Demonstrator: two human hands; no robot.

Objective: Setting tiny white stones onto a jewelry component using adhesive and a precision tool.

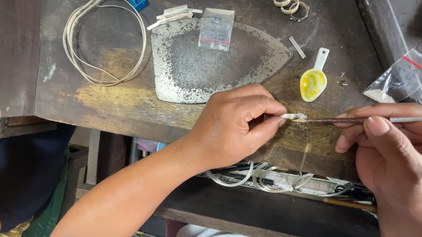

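The left hand pinches a small white piece tight at the bench edge, and the right hand holds a thin brush whose tip has put white grains on it, so dabbing looks begun, not finished.

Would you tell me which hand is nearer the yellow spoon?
Left. The left hand lies just below-left of the spoon; the right hand sits farther, below-right.
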